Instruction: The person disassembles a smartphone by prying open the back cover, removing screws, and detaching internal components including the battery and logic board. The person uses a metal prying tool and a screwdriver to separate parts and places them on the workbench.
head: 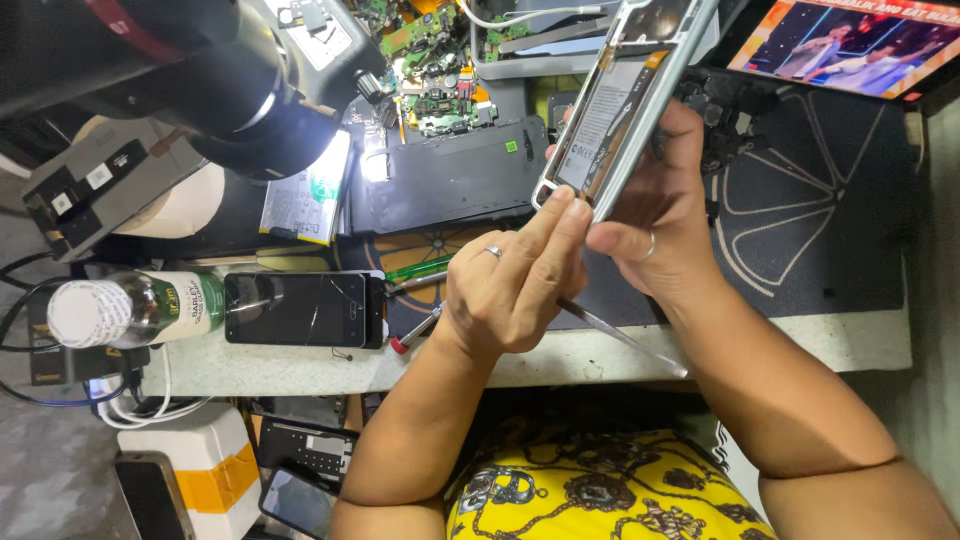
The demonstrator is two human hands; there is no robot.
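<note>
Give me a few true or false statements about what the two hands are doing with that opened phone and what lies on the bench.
1. The right hand holds the opened silver-framed phone tilted above the bench. True.
2. The left hand is empty. False: it holds a thin metal tool and its fingers touch the phone's lower end.
3. A black phone with a cracked screen lies flat near the bench's front edge. True.
4. The clear bottle with a white cap stands upright. False: it lies on its side.
5. A tablet showing video lies at far left. False: far right.
</note>
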